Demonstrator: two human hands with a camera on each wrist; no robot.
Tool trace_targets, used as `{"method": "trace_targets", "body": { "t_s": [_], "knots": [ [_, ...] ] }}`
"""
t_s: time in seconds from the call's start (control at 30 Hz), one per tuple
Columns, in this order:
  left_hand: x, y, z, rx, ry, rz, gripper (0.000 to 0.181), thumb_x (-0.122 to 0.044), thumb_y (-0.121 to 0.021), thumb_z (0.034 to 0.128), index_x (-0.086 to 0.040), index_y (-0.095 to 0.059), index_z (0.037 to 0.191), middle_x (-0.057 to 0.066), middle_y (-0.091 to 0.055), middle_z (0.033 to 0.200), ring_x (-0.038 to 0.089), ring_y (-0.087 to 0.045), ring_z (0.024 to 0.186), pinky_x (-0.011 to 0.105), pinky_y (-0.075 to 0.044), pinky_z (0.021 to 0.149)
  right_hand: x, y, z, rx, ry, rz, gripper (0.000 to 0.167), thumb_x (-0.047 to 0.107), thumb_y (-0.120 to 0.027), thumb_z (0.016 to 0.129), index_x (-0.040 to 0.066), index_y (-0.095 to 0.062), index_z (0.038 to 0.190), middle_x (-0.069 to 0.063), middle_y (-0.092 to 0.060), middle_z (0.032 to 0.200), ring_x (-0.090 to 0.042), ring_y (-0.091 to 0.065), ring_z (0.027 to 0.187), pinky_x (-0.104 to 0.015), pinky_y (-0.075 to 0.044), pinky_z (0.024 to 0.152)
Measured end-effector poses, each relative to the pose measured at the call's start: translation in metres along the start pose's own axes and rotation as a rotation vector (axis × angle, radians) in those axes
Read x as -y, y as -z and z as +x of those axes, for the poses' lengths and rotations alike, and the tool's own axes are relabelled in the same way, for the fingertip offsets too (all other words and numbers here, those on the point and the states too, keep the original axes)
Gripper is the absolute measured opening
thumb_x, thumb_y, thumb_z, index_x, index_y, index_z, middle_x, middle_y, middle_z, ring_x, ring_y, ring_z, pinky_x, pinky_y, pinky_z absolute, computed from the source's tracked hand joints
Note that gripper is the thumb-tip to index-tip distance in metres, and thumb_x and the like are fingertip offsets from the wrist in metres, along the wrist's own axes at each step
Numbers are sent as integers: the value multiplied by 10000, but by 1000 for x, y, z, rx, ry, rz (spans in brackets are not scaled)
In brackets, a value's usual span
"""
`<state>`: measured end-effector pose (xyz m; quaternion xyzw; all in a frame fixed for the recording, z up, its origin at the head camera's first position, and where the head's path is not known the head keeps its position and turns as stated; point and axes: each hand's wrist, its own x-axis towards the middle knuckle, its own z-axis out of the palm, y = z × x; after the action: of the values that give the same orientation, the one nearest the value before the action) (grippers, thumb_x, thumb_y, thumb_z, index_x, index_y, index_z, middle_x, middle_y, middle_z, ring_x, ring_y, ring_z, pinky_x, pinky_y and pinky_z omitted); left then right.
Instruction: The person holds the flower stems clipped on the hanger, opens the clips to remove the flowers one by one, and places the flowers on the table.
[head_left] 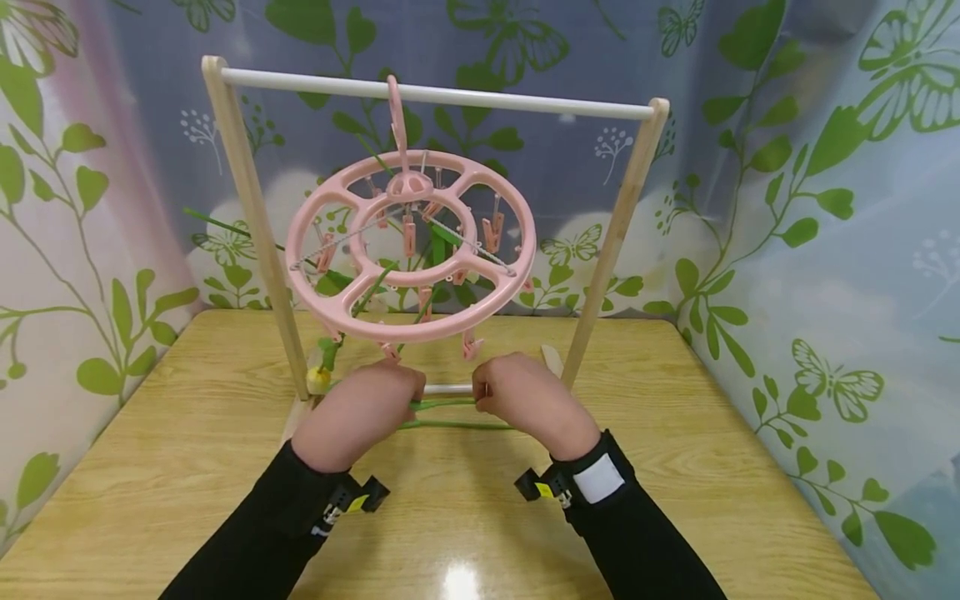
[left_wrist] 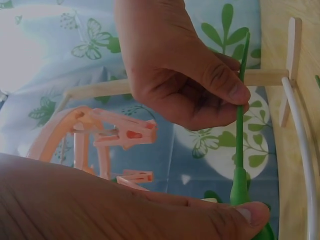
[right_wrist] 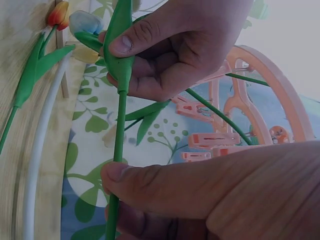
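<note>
Both hands hold one artificial tulip between them, its green stem (head_left: 447,403) lying nearly level in the head view. My left hand (head_left: 367,408) pinches the leafy part (right_wrist: 120,65) between thumb and fingers. Farther along the thin stem, my right hand (head_left: 532,404) pinches it near the free end, seen in the left wrist view (left_wrist: 243,120). The bloom of this tulip cannot be made out. Just above and behind the hands hangs a pink round clip hanger (head_left: 412,329) with several pegs (left_wrist: 135,132). Green stems run through and behind its ring.
A wooden stand (head_left: 611,242) with a white top rod (head_left: 510,100) carries the hanger; a lower white rod (head_left: 447,389) crosses behind the hands. Another tulip, orange-red (right_wrist: 58,14), lies on the table (head_left: 675,500). A yellow tulip (head_left: 318,381) shows by the left post.
</note>
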<state>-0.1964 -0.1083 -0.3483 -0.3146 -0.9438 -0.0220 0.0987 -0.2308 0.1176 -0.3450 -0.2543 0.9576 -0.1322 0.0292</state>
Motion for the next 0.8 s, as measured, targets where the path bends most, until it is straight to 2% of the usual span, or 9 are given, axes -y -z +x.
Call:
{"method": "trace_targets", "body": {
  "t_s": [0.13,0.23,0.37,0.6,0.67,0.7,0.77,0.8],
  "knots": [
    [-1,-3,-3,-59,-38,-4,210,-65,-747,905,-165,-578,828,-62,-460,691,75,-364,619,236,-314,609,-2,-3,2,-1,11,-9,170,141,-739,931,199,-687,780,70,-627,742,-121,-529,660,-306,-453,666],
    [-2,-8,-5,-121,-83,37,284,-13,-703,912,-171,-506,780,-48,-357,664,90,-280,615,248,-243,613,-3,-7,4,1,10,-22,174,151,-753,924,209,-683,776,83,-628,739,-113,-534,651,-303,-460,657],
    [-3,-16,-6,-216,-144,185,291,6,-680,916,-152,-487,765,-36,-293,654,99,-232,609,260,-199,614,-5,-10,6,-3,5,-45,180,163,-774,911,215,-681,767,94,-625,724,-110,-545,642,-298,-464,641],
    [-5,-25,-6,-345,-189,495,275,-37,-697,913,-99,-481,756,-19,-277,633,106,-231,585,272,-167,607,-8,-15,9,-4,10,-69,200,158,-780,903,206,-670,744,88,-615,700,-110,-538,627,-294,-458,614],
    [-5,-28,-6,-343,-190,548,283,-49,-700,920,-95,-470,760,-11,-265,639,112,-231,592,283,-177,615,-9,-16,10,-4,5,-67,201,152,-780,901,203,-670,740,85,-615,696,-112,-538,626,-296,-456,614],
    [-5,-29,-5,-329,-189,545,291,-47,-699,922,-97,-465,756,-9,-261,640,115,-231,593,285,-179,616,-10,-17,11,-2,2,-61,201,148,-777,900,199,-670,738,81,-615,693,-114,-536,625,-297,-454,613],
    [-5,-31,-3,-267,-179,469,294,-31,-684,929,-101,-458,754,-10,-260,648,118,-239,592,279,-188,612,-11,-19,12,2,-3,-53,205,141,-772,900,194,-669,732,74,-611,686,-118,-529,620,-297,-449,608],
    [-4,-32,-1,-223,-167,400,289,-20,-673,933,-104,-461,756,-13,-268,655,118,-247,596,273,-196,610,-11,-20,12,4,-5,-49,205,137,-769,900,191,-668,730,70,-609,683,-118,-525,619,-295,-445,606]
  ]
}}
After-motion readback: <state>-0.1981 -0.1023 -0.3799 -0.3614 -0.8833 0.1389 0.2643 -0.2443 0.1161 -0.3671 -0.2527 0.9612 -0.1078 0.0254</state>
